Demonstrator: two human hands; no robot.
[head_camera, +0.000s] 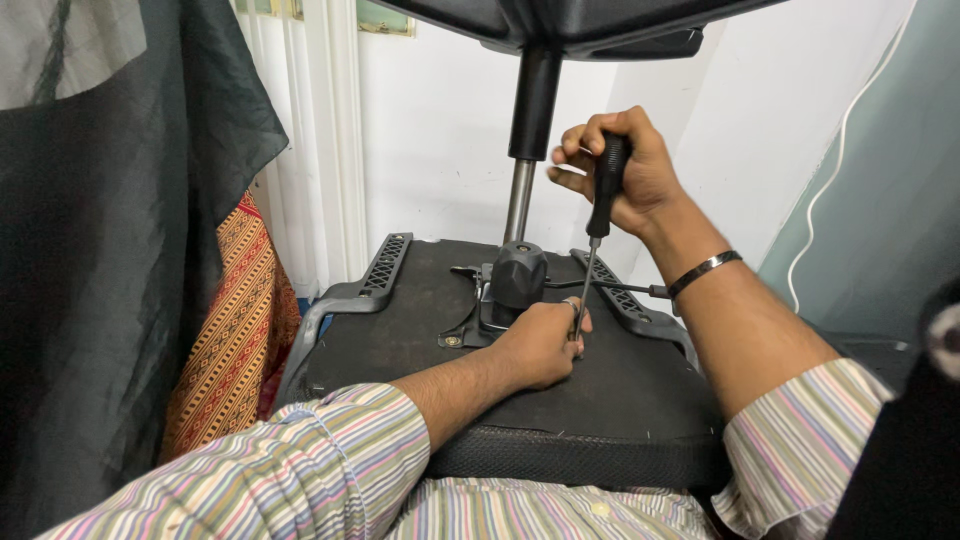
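Two hands work over an upturned office chair seat (400, 330) lying black side up in the middle of the frame. The right hand (625, 170), upper centre right, is closed tight around the black handle of a screwdriver (598, 225), whose thin shaft runs down and slightly left to the seat's underside. The left hand (545, 340) rests on the seat just beside the tip, its fingers curled together around the lower end of the shaft. Just left of them sits the black mechanism plate (505, 290), with the gas lift column (525, 150) rising from it to the top edge. A dark bracelet (705, 272) circles the right wrist. At the left hang a dark cloth (120, 250) and an orange patterned fabric (235, 320). A green-edged picture (385, 18) shows on the white wall, upper centre; its details cannot be told.
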